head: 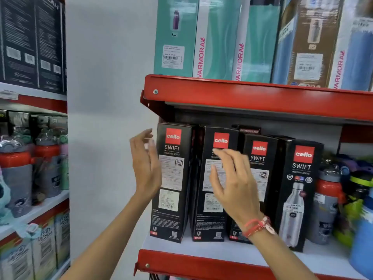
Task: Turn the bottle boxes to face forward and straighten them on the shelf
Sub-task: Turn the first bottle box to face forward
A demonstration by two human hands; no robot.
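1. Head view looks at a red-edged shelf [222, 259] with four black Cello Swift bottle boxes standing in a row on its white board.
2. Left hand [146, 170] is raised just to the left of the first box [171, 182]; its grip is spread, fingers loosely curved, palm toward the box's left side, and it holds nothing. Whether the palm touches the box edge cannot be told.
3. Right hand [232, 184] is in front of the second box [214, 199], grip spread, fingertips over the white label and near the red logo; contact cannot be told because of motion blur. A red thread band [256, 226] circles its wrist.
4. Just right of that grip stands the third box [260, 158], partly hidden by the hand and wrist, showing a label face like the first two.
5. Further right of the grip, the fourth box [298, 188] shows a steel bottle picture on its face.
6. Loose bottles [327, 199] stand beyond the fourth box, and Varmora boxes [218, 37] fill the shelf above both hands.
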